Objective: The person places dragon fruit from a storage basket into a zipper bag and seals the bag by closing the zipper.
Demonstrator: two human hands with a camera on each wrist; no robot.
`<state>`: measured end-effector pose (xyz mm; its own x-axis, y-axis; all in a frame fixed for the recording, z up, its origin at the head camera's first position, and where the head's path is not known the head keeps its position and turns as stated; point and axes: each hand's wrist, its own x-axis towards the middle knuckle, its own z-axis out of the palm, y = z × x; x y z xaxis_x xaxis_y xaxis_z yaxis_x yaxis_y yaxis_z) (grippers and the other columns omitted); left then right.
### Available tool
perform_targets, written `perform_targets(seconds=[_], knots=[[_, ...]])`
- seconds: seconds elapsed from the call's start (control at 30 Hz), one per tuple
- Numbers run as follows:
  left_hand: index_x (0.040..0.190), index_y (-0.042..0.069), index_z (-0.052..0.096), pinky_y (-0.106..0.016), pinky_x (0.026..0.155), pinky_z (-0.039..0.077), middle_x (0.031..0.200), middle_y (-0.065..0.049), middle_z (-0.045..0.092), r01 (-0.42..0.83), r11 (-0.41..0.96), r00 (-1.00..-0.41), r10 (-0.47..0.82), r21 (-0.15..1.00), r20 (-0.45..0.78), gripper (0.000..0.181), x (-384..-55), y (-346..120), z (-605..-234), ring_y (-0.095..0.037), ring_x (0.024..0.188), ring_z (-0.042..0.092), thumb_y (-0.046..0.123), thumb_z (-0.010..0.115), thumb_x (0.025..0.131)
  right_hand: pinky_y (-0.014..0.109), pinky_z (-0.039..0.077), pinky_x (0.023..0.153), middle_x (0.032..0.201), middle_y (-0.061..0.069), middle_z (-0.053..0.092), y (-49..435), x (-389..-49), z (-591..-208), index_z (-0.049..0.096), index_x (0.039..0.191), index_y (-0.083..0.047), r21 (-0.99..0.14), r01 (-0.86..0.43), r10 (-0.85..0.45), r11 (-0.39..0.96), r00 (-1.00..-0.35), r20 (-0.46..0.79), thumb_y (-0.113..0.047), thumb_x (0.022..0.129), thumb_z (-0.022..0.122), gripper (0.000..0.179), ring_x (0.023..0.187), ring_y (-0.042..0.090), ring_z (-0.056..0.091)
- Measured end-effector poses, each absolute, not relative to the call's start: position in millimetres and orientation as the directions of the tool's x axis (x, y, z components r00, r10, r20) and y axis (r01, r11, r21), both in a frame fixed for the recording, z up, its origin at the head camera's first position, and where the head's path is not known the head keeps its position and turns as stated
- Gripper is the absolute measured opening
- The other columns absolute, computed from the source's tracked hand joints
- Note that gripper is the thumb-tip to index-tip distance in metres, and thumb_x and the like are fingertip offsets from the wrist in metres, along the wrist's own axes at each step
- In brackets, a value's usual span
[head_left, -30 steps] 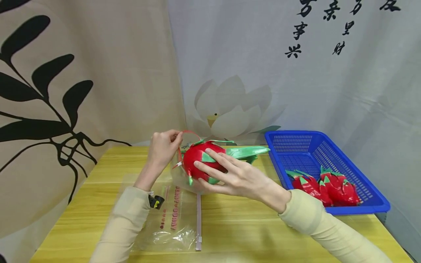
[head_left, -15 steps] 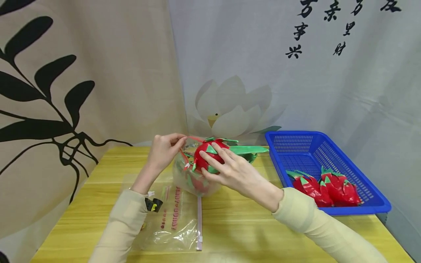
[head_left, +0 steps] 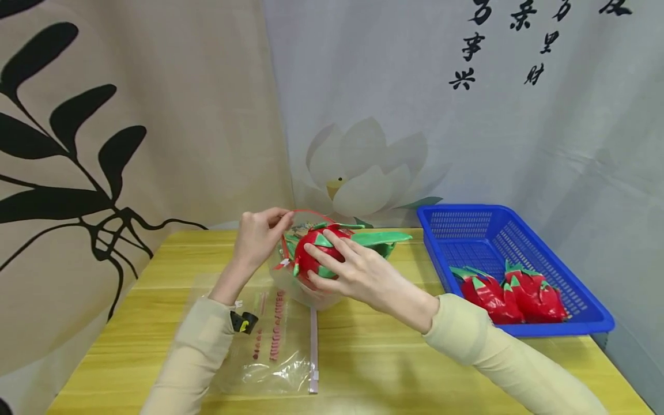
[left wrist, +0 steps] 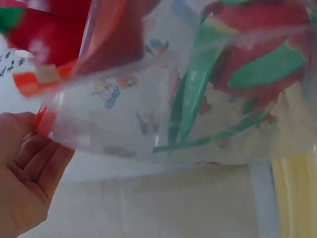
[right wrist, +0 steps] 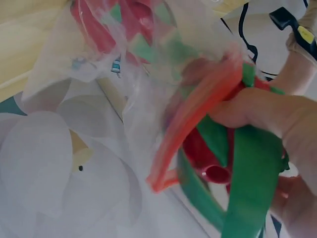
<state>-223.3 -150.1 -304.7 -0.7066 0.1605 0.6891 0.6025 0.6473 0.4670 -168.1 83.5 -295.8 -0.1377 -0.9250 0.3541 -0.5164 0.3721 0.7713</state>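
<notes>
My left hand (head_left: 256, 239) pinches the red zip edge of a clear slider bag (left wrist: 133, 114), holding its mouth up. With spread, curled fingers my right hand (head_left: 373, 276) grips an imitation dragon fruit (head_left: 305, 255), red with green scales and long green leaves pointing right. The fruit is at the bag's mouth; the red zip edge (right wrist: 190, 119) passes close beside my right thumb in the right wrist view. Deeper inside the bag lies another red and green dragon fruit (left wrist: 262, 49). How far the held fruit sits inside is hard to tell.
A blue perforated basket (head_left: 581, 329) stands on the right, with two imitation dragon fruits (head_left: 490, 300) in its near part. Flat on the wooden table (head_left: 384, 369) lies another clear bag (head_left: 238, 369) with pink print and a pale zip strip. A curtain (head_left: 218, 115) hangs behind.
The held fruit and right hand shift slightly left toward the bag's mouth compared with half a second ago. My left hand keeps its pinch, nearly still.
</notes>
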Motion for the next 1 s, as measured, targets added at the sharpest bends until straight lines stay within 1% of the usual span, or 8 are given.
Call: perform_targets(seconds=[0.17, 0.33, 0.4, 0.5, 0.6, 0.77, 0.87, 1.0], knots=[[0.093, -0.004, 0.073, -0.035, 0.061, 0.059, 0.082, -0.017, 0.074, 0.611, 0.641, -0.714, 0.194, 0.464, 0.673, 0.017, -221, -151, -306, -0.024, 0.068, 0.072, 0.010, 0.064, 0.090, 0.030, 0.056, 0.086, 0.138, 0.006, 0.049, 84, -179, -301, 0.052, 0.122, -0.031, 0.747, -0.508, -0.903, 0.430, -0.265, 0.339, -0.025, 0.068, 0.084, 0.063, 0.120, 0.033, 0.055], [0.104, -0.004, 0.070, -0.036, 0.066, 0.059, 0.092, -0.018, 0.074, 0.578, 0.646, -0.759, 0.201, 0.499, 0.619, 0.020, -212, -150, -312, -0.027, 0.076, 0.073, 0.009, 0.064, 0.090, 0.031, 0.057, 0.084, 0.138, 0.008, 0.048, 84, -186, -302, 0.052, 0.123, -0.030, 0.714, -0.529, -0.887, 0.459, -0.322, 0.331, -0.022, 0.068, 0.085, 0.065, 0.118, 0.034, 0.055], [0.112, -0.003, 0.067, -0.030, 0.054, 0.057, 0.097, -0.020, 0.073, 0.545, 0.656, -0.792, 0.198, 0.522, 0.578, 0.026, -207, -149, -316, -0.027, 0.071, 0.072, 0.009, 0.063, 0.090, 0.032, 0.057, 0.083, 0.139, 0.009, 0.048, 84, -188, -302, 0.053, 0.124, -0.029, 0.695, -0.545, -0.882, 0.468, -0.336, 0.331, -0.018, 0.068, 0.084, 0.065, 0.119, 0.035, 0.055], [0.121, -0.002, 0.062, -0.021, 0.035, 0.039, 0.107, -0.025, 0.069, 0.468, 0.686, -0.846, 0.165, 0.557, 0.507, 0.035, -198, -150, -320, -0.013, 0.042, 0.055, 0.010, 0.062, 0.089, 0.034, 0.058, 0.081, 0.140, 0.010, 0.047, 83, -191, -303, 0.053, 0.125, -0.030, 0.661, -0.573, -0.874, 0.484, -0.355, 0.332, -0.013, 0.069, 0.083, 0.065, 0.120, 0.036, 0.054], [0.117, -0.004, 0.064, -0.017, 0.033, 0.024, 0.108, -0.027, 0.067, 0.414, 0.697, -0.870, 0.113, 0.586, 0.481, 0.032, -191, -151, -324, -0.005, 0.036, 0.030, 0.011, 0.061, 0.089, 0.034, 0.058, 0.079, 0.141, 0.009, 0.047, 83, -194, -303, 0.054, 0.124, -0.030, 0.630, -0.596, -0.867, 0.498, -0.367, 0.338, -0.011, 0.069, 0.082, 0.065, 0.120, 0.035, 0.054], [0.103, -0.007, 0.069, -0.015, 0.041, 0.037, 0.097, -0.025, 0.071, 0.452, 0.672, -0.831, 0.078, 0.586, 0.550, 0.021, -189, -153, -328, -0.017, 0.054, 0.062, 0.007, 0.059, 0.091, 0.032, 0.059, 0.074, 0.142, 0.009, 0.047, 80, -196, -301, 0.054, 0.127, -0.031, 0.598, -0.632, -0.870, 0.493, -0.364, 0.333, -0.015, 0.070, 0.082, 0.065, 0.121, 0.034, 0.055], [0.102, -0.007, 0.070, -0.016, 0.041, 0.037, 0.090, -0.023, 0.073, 0.477, 0.654, -0.812, 0.073, 0.587, 0.579, 0.020, -191, -155, -330, -0.017, 0.050, 0.057, 0.006, 0.058, 0.092, 0.031, 0.059, 0.068, 0.143, 0.008, 0.047, 75, -196, -299, 0.053, 0.129, -0.032, 0.568, -0.672, -0.879, 0.475, -0.341, 0.332, -0.023, 0.071, 0.082, 0.066, 0.122, 0.033, 0.055], [0.102, -0.006, 0.070, -0.016, 0.045, 0.042, 0.083, -0.019, 0.073, 0.499, 0.635, -0.795, 0.065, 0.589, 0.603, 0.020, -192, -156, -331, -0.014, 0.052, 0.058, 0.007, 0.060, 0.092, 0.033, 0.058, 0.077, 0.143, 0.008, 0.048, 66, -199, -303, 0.053, 0.130, -0.030, 0.522, -0.737, -0.893, 0.429, -0.259, 0.368, -0.032, 0.071, 0.082, 0.066, 0.120, 0.033, 0.058]])
